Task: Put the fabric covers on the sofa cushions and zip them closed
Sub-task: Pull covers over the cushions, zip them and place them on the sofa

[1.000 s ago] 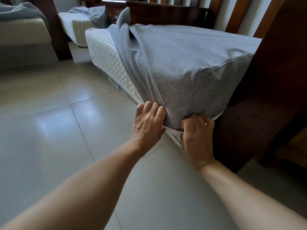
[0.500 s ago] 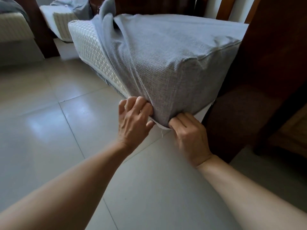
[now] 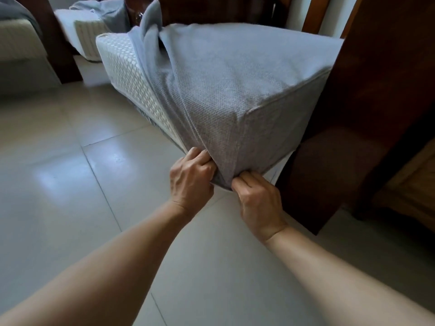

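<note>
Head view is looking down at a cushion (image 3: 131, 74) that is lying on a dark wooden sofa frame (image 3: 367, 109), its near corner jutting out over the tiled floor (image 3: 70, 184). A grey cover (image 3: 235, 85) is sitting over the top and the near end of the cushion, while the white dimpled side is showing bare along the left, from the far corner down to where the fabric edge is crossing it at a slant. At the far end a loose fold of the cover is standing up in a bunch. Both hands are meeting at the lowest near corner. Left hand (image 3: 190, 180) is gripping the hem from the left, its fingers curled into the fabric with the knuckles facing the camera. Right hand (image 3: 256, 198) is pinching the hem just beside it, fingers bent tight and tucked under the edge, so the fingertips are hidden. Between the two hands the fabric is gathering into taut creases that are running up the corner. A thin strip of white is showing under the hem to the right of the right hand. In the far left background, two more pale cushions (image 3: 87, 38) with grey cloth draped on them are resting on other seats, blurred.
</note>
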Motion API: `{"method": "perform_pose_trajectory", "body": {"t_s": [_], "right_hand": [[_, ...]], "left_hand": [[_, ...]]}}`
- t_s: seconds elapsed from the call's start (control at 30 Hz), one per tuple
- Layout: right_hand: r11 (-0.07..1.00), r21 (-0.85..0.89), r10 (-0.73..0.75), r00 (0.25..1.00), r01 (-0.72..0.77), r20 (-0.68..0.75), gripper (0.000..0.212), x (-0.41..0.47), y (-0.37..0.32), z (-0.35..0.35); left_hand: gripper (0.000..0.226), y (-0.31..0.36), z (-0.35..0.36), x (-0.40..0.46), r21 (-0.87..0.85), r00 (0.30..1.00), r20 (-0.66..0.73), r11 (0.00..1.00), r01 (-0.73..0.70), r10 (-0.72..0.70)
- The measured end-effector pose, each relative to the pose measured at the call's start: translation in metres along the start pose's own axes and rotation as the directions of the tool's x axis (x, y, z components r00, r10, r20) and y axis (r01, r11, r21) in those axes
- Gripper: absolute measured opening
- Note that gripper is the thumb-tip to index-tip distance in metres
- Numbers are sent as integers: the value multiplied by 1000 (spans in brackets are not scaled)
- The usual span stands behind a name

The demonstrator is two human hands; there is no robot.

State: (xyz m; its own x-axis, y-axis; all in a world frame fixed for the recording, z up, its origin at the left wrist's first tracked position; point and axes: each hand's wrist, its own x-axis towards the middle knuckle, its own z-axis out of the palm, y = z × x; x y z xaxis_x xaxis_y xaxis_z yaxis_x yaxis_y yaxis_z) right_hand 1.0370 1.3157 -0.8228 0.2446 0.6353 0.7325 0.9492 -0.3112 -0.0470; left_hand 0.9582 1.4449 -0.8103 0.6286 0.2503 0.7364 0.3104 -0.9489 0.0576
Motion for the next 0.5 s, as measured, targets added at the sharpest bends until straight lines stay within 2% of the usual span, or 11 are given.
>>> {"method": "perform_pose_trajectory", "body": {"t_s": [0.1, 0.13, 0.17, 0.2, 0.23, 0.27, 0.33, 0.37, 0.4, 0.43, 0.5], "right_hand": [[998, 6, 57, 998, -57, 17, 19, 2, -8, -11], [998, 13, 53, 999, -53, 10, 22, 4, -11, -16], [999, 18, 39, 999, -39, -13, 22, 8, -13, -21], [1000, 18, 26, 999, -25, -46, 22, 13, -16, -27], [1000, 12, 22, 997, -22, -80, 24, 20, -19, -32], [1000, -1, 25, 993, -25, -114, 29, 29, -21, -36], [998, -58, 15, 984, -26, -179, 39, 45, -25, -39], [995, -97, -3, 979, -17, -203, 42, 53, -27, -38], [991, -137, -26, 975, -5, -222, 43, 58, -29, -37], [985, -171, -45, 970, 4, -238, 41, 61, -30, -35], [977, -212, -64, 963, 7, -261, 37, 62, -32, -32]], "left_hand": [[19, -8, -16, 1, -33, 994, 95, 998, -48, 50], [20, -10, -20, 1, -65, 995, 95, 998, -22, 28], [20, -11, -24, 3, -105, 996, 71, 993, 55, -48], [17, -11, -28, 8, -156, 982, 19, 970, 187, -187], [13, -13, -30, 17, -220, 931, -25, 910, 351, -365], [13, -16, -29, 27, -289, 834, -27, 803, 521, -551], [28, -24, -27, 52, -431, 562, 162, 454, 780, -811], [30, -28, -25, 63, -482, 455, 267, 291, 826, -849], [30, -32, -22, 71, -500, 399, 338, 197, 844, -853], [30, -33, -20, 77, -480, 387, 369, 184, 858, -845], [34, -32, -22, 76, -421, 441, 358, 280, 863, -823]]}}
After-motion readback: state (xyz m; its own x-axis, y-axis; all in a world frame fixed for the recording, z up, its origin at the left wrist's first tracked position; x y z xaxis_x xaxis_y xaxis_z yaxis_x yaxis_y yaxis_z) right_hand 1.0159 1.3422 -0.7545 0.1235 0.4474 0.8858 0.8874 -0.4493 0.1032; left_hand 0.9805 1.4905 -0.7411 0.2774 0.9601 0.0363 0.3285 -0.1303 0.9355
